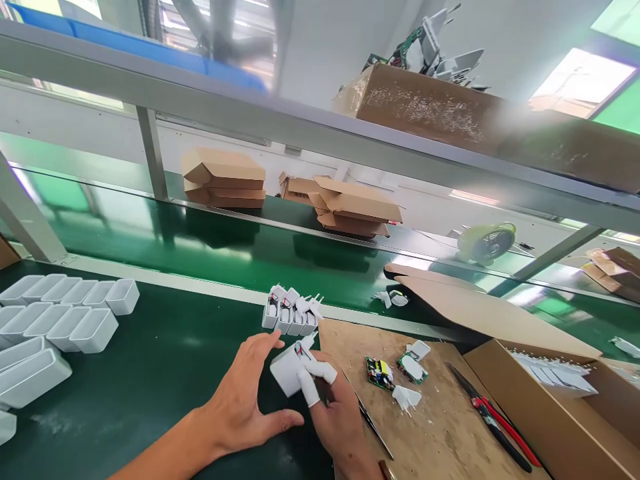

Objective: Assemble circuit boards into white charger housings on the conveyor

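Observation:
My right hand (336, 417), with white cots on two fingertips, is closed on a white charger housing (287, 372) that has wires and a plug piece sticking out of its top. My left hand (245, 400) is open beside it, fingers stretched toward the housing's left side and thumb spread below. Just beyond stands a row of several similar assembled white housings (290, 313) on the green mat. On the brown board (440, 433) to the right lie two small green circuit boards (380, 372), a white lid (418, 349) and a white plug piece (407, 398).
Several empty white shells (60, 320) lie in rows at the left. Red-handled cutters (493, 417) and tweezers (373, 423) rest on the board. An open carton (565, 427) of parts stands at the right. Folded cartons (225, 179) and a small fan (487, 241) sit past the green conveyor.

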A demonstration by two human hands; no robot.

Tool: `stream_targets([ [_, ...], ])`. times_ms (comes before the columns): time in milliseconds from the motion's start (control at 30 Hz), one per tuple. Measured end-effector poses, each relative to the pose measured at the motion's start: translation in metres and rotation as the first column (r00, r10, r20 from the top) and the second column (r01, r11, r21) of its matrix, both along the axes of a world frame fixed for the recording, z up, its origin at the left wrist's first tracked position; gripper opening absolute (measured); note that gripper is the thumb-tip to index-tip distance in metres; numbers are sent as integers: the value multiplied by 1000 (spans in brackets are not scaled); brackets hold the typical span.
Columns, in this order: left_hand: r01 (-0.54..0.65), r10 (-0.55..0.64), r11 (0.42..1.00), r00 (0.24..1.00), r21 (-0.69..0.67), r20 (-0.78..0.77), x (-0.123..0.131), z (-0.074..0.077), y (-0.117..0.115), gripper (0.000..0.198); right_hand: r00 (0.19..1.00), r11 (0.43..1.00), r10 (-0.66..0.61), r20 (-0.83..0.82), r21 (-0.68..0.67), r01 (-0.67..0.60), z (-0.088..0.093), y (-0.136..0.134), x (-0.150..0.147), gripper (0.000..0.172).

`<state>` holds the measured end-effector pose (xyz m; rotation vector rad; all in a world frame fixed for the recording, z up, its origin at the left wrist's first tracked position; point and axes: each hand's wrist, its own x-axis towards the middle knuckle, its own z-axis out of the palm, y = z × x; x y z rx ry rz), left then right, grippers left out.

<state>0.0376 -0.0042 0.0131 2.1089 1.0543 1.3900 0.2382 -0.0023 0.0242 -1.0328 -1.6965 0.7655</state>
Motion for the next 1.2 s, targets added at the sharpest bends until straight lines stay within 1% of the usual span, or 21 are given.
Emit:
stream_targets([
  [33, -6, 5, 1000, 1000, -28, -21, -2, -1, 1, 106, 988, 991, -8, 153, 135, -13, -2, 3, 6, 30],
  [67, -13, 11, 998, 999, -53, -30, -3, -2, 2, 110, 958, 971, -27, 287, 236, -44, -5, 6, 11, 38],
  [100, -17, 14, 997, 999, -75, -32, -4, -4, 3, 110, 921, 950, -49, 387, 302, -76, -7, 8, 14, 45],
  [167, -17, 15, 994, 1000, -104, -27, -5, -7, 4, 108, 861, 936, -76, 502, 334, -112, -11, 10, 18, 54],
  [233, -19, 16, 992, 1000, -122, -25, -6, -9, 5, 107, 833, 937, -84, 547, 328, -120, -13, 10, 18, 57],
  [433, -32, 27, 989, 999, -143, -41, -9, -14, 5, 112, 833, 908, -145, 533, 406, -102, -16, 6, 21, 57],
  [500, -34, 28, 987, 999, -158, -43, -7, -15, 4, 116, 812, 918, -149, 564, 384, -99, -19, 6, 24, 56],
  [567, -21, 13, 983, 999, -181, -50, -4, -18, 2, 121, 817, 929, -137, 561, 358, -90, -22, 6, 25, 51],
  [633, 4, -16, 980, 998, -201, -58, 1, -21, -1, 124, 879, 954, -96, 467, 296, -53, -23, 5, 22, 43],
  [667, 18, -30, 980, 998, -200, -55, 4, -22, -2, 121, 926, 974, -64, 373, 224, -22, -23, 3, 18, 37],
  [700, 36, -45, 982, 998, -188, -43, 7, -23, -4, 116, 970, 994, -36, 241, 113, 8, -21, 1, 14, 31],
  [733, 54, -58, 986, 998, -160, -21, 10, -23, -5, 109, 996, 999, -14, 83, -34, 17, -20, -2, 9, 27],
  [767, 68, -67, 991, 998, -119, 11, 12, -22, -6, 102, 996, 981, -4, -88, -193, -14, -18, -5, 4, 26],
  [800, 73, -69, 995, 997, -73, 46, 14, -20, -7, 96, 968, 941, -12, -249, -330, -73, -16, -9, -2, 28],
  [833, 69, -67, 997, 995, -27, 81, 16, -17, -8, 91, 924, 891, -27, -381, -429, -150, -13, -13, -6, 32],
  [900, 42, -47, 998, 990, 40, 129, 19, -12, -9, 85, 834, 812, -62, -549, -514, -278, -10, -21, -14, 38],
  [967, 20, -30, 997, 989, 70, 146, 19, -8, -9, 82, 776, 776, -102, -622, -538, -329, -7, -25, -20, 39],
  [1033, 12, -23, 997, 989, 75, 145, 18, -5, -8, 81, 758, 770, -125, -640, -545, -333, -5, -26, -22, 39],
  [1067, 15, -25, 997, 989, 73, 144, 17, -4, -8, 81, 767, 777, -125, -630, -543, -320, -5, -25, -23, 39],
  [1133, 31, -40, 998, 990, 62, 139, 14, -3, -6, 78, 811, 805, -109, -575, -529, -267, -3, -21, -22, 40],
  [1200, 46, -51, 998, 992, 49, 115, 12, -4, -5, 78, 880, 855, -99, -465, -492, -164, -2, -16, -18, 38],
])
